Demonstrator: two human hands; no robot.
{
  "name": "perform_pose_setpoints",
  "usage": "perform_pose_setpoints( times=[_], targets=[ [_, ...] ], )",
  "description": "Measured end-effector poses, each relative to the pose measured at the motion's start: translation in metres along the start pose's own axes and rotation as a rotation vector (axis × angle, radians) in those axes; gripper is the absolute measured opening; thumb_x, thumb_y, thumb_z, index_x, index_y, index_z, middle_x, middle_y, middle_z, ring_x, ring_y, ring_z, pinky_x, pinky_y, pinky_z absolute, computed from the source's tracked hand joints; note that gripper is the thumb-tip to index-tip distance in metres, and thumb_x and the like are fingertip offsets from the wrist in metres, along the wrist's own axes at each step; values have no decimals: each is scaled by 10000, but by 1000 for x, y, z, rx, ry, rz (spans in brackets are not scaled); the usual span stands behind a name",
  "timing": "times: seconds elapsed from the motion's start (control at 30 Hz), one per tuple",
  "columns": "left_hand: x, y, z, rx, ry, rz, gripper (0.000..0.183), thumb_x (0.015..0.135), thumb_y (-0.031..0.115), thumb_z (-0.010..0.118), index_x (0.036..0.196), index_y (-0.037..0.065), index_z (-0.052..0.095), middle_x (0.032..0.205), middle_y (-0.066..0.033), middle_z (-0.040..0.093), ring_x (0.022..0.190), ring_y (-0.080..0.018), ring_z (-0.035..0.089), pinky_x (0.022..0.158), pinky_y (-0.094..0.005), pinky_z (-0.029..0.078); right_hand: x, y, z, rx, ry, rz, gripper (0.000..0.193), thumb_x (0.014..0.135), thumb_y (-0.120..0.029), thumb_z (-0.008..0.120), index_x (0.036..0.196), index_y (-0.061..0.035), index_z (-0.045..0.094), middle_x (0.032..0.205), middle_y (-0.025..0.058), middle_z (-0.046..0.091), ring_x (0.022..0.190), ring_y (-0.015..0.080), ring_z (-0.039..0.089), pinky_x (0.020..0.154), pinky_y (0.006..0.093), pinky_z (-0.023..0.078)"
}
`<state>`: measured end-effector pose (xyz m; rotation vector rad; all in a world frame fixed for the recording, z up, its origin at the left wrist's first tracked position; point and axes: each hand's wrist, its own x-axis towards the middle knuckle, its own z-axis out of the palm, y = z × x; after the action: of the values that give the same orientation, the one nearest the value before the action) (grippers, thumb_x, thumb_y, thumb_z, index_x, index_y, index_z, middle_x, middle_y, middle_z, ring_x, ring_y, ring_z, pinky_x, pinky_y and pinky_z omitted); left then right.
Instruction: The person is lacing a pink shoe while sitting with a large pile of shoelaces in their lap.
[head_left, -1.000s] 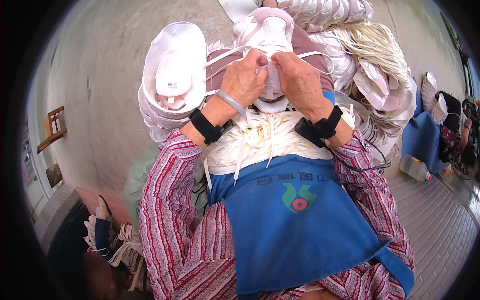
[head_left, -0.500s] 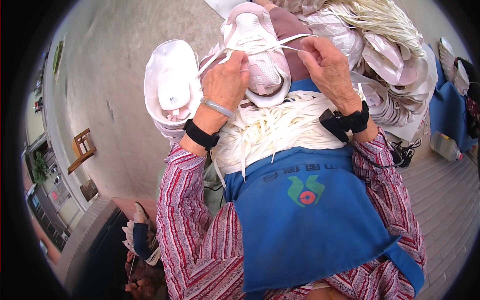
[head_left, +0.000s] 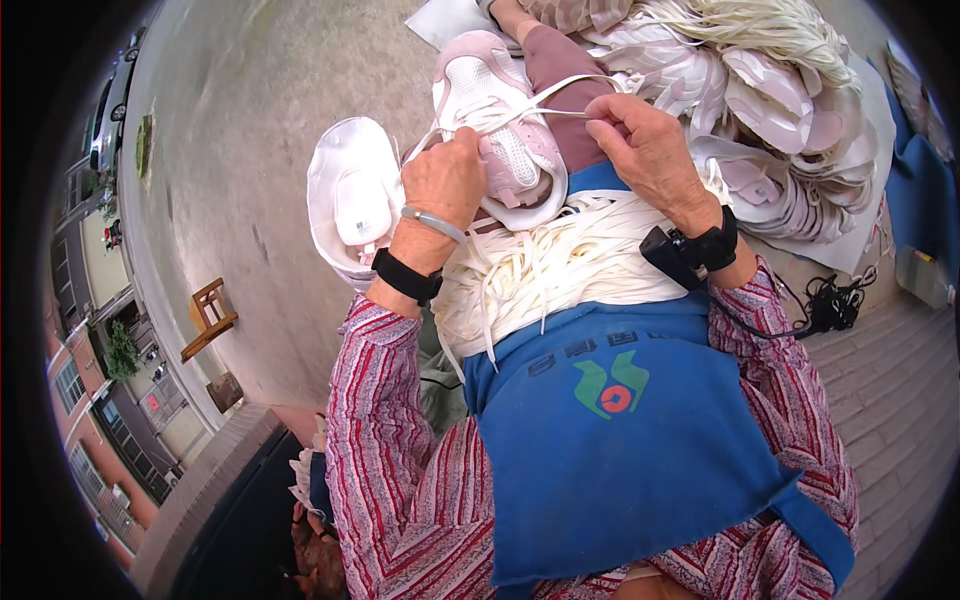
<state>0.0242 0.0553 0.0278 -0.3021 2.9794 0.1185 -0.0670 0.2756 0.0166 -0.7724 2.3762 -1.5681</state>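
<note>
A pink and white sneaker upper [head_left: 470, 78] rests on my lap with its toe pointing away from me. A white shoelace [head_left: 553, 112] crosses it and stretches out toward both sides. At its left edge, my left hand [head_left: 443, 182] is closed, with lace showing by its fingers. To the right of the upper, my right hand [head_left: 648, 158] pinches the lace between thumb and fingers, holding it taut. A thick heap of loose white laces [head_left: 570, 265] lies across my lap, over the blue apron [head_left: 620, 470], just below the upper.
A stack of white uppers [head_left: 352, 150] stands left of my left hand. On the right, several pink and white uppers [head_left: 770, 100] are piled with bundled pale laces [head_left: 770, 30] on top. A black cable [head_left: 835, 303] lies near my right forearm. A wooden stool [head_left: 210, 318] is farther left.
My head view has shifted slightly. The upper sits a little lower and farther left in view. Both hands remain at the lace; my left hand has moved slightly lower.
</note>
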Motion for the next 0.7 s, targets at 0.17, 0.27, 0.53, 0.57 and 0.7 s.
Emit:
perform_pose_setpoints(
  times=[0.17, 0.27, 0.53, 0.57, 0.7],
  targets=[
    [-8, -12, 3, -169, 77, -13, 86, 832, 119, 578, 902, 88, 616, 724, -151, 662, 659, -349, 656, 581, -435, 514, 5, -14, 9, -52, 16, -161, 107, 841, -107, 627, 881, -9, 634, 804, 141, 636, 708, 301, 625, 640, 365, 495],
    [-15, -19, 6, -483, 143, -52, 79, 827, 99, 568, 899, 93, 600, 727, -179, 650, 674, -383, 640, 615, -467, 503, 9, -25, 27, -47, -89, -233, 116, 834, -120, 639, 877, -13, 638, 804, 136, 622, 734, 313, 628, 653, 383, 497],
    [-18, -26, 10, -576, 218, 11, 125, 837, 76, 576, 951, 77, 627, 765, -160, 661, 703, -320, 666, 622, -390, 518, 29, -43, 79, -464, -363, -244, 184, 839, -117, 642, 1011, -61, 606, 891, 107, 562, 786, 321, 624, 670, 405, 511],
    [-18, -26, 10, -559, 209, 22, 137, 834, 81, 578, 961, 80, 628, 780, -160, 665, 717, -326, 665, 634, -393, 518, 29, -44, 76, -421, -320, -260, 191, 833, -125, 650, 1005, -58, 602, 891, 117, 561, 791, 327, 621, 677, 409, 508],
    [-19, -23, 9, -628, 175, 0, 167, 826, 102, 590, 987, 90, 631, 818, -163, 673, 755, -347, 654, 666, -410, 514, 19, -46, 61, -528, -276, -286, 147, 805, -105, 644, 910, -30, 576, 924, 151, 555, 776, 344, 632, 637, 442, 518]
  ],
)
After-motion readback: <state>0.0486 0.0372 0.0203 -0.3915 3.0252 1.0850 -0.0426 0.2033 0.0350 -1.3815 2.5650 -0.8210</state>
